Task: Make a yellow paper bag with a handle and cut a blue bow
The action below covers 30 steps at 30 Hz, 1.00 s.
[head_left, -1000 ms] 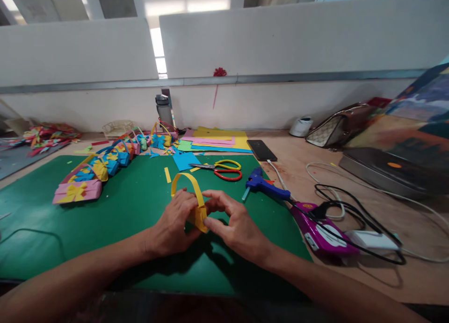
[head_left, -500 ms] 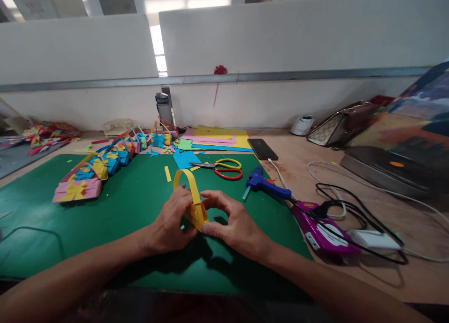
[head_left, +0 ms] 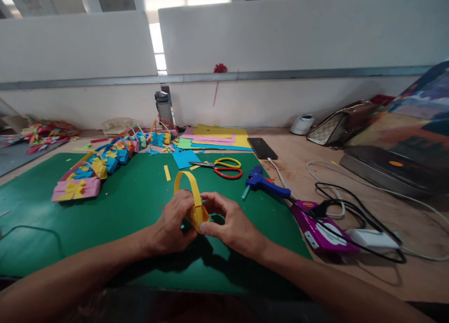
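A small yellow paper basket (head_left: 198,214) with an arched strip handle is held between my two hands, just above the green mat (head_left: 133,220). My left hand (head_left: 174,218) grips its left side, the fingers partly hidden behind it. On the other side my right hand (head_left: 231,222) pinches the basket's near right edge between thumb and fingers. Beyond the basket lie scissors (head_left: 224,166) with one yellow and one red handle, next to a blue paper sheet (head_left: 185,159). Right of my hands rests a blue glue gun (head_left: 263,183).
Several finished paper baskets (head_left: 77,188) stand in a row at the left. Coloured paper sheets (head_left: 220,137), a bottle (head_left: 163,109) and a phone (head_left: 262,148) are at the back. To the right lie a purple power strip (head_left: 326,232), black cables (head_left: 365,225) and a handbag (head_left: 336,124).
The yellow basket has tilted very slightly in my hands. Both hands keep their hold, and the other things stay where they were.
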### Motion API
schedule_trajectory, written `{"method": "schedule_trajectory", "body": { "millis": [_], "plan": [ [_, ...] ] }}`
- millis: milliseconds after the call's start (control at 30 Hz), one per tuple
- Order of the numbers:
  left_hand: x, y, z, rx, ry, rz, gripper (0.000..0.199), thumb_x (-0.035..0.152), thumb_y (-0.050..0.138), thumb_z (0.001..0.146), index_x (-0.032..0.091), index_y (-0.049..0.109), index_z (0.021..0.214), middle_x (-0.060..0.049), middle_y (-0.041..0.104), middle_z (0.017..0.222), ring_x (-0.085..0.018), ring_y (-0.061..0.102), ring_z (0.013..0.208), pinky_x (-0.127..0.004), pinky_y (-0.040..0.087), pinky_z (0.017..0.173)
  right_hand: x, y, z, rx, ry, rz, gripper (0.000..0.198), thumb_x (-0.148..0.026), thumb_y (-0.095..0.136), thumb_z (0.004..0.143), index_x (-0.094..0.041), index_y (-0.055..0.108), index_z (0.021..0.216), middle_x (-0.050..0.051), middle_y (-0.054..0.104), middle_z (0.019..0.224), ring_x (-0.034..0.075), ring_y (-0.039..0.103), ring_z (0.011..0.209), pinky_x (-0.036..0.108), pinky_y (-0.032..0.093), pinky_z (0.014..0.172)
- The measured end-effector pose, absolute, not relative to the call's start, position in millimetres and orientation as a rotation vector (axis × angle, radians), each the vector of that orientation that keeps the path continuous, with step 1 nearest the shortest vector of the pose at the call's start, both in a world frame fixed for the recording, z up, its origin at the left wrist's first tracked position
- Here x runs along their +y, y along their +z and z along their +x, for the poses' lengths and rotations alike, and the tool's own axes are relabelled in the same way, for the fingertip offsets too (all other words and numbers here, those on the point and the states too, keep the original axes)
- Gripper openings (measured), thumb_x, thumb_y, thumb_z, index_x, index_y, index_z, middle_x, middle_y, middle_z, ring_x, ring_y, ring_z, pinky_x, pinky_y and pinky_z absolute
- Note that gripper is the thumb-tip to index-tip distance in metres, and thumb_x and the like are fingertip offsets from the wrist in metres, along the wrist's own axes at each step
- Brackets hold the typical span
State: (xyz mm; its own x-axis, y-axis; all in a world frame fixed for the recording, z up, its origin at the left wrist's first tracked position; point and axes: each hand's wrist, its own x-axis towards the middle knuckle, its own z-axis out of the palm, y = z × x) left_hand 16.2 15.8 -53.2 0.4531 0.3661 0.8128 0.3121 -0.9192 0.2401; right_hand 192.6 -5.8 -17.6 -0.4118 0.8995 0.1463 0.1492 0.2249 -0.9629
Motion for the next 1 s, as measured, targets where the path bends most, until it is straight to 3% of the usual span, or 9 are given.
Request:
{"method": "schedule_trajectory", "body": {
  "millis": [200,633,1000],
  "plan": [
    [16.1,-53.9,17.2,0.590,1.479,2.647,0.051,0.011,0.058,0.073,0.018,0.039,0.120,-0.010,0.057,0.095,-0.022,0.055,0.086,-0.039,0.048,0.072,-9.2,-14.0,192.0,-1.758,1.127,-0.993,0.041,-0.015,0.065,0.073,-0.018,0.054,0.112,0.006,0.065,0.100,0.019,0.062,0.095,0.040,0.048,0.088],
    [15.7,-52.3,19.0,0.525,1.480,2.669,0.050,0.011,0.060,0.075,0.016,0.040,0.120,-0.010,0.059,0.092,-0.022,0.054,0.084,-0.041,0.047,0.073,-5.1,-17.8,189.1,-1.661,1.230,-0.990,0.044,-0.016,0.067,0.070,-0.016,0.054,0.111,0.006,0.066,0.097,0.021,0.062,0.094,0.041,0.048,0.087],
    [15.2,-52.1,16.3,0.664,1.494,2.672,0.047,0.013,0.058,0.075,0.018,0.041,0.118,-0.011,0.060,0.098,-0.023,0.058,0.089,-0.042,0.049,0.079,-3.7,-18.1,190.7,-1.696,1.179,-0.978,0.031,-0.021,0.059,0.081,-0.018,0.054,0.111,0.005,0.065,0.094,0.019,0.062,0.091,0.036,0.051,0.082]
  ]
}}
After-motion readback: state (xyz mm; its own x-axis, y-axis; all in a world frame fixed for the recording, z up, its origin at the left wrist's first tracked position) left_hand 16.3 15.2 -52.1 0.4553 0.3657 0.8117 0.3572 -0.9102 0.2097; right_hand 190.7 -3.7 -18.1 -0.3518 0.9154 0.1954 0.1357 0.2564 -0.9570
